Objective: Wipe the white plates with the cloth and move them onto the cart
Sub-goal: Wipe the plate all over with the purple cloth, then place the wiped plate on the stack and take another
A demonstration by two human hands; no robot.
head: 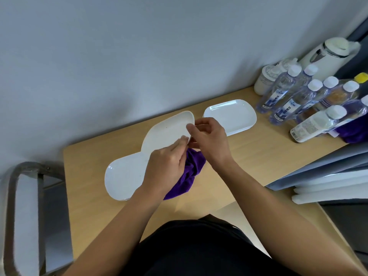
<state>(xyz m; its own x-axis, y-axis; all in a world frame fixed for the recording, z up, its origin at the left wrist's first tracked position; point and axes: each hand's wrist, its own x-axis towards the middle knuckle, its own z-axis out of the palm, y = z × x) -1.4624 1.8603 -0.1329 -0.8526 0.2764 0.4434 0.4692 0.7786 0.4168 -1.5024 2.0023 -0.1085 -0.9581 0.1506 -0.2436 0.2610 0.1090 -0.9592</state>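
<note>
Half of cloth hidden under left hand; cart cut by edge.

Bottle labels printed, text blurred, unreadable

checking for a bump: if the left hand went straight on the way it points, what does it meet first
Probably the raised white plate, at the edge the right hand pinches; the left hand, gripping the cloth, looks nearly there.
</note>
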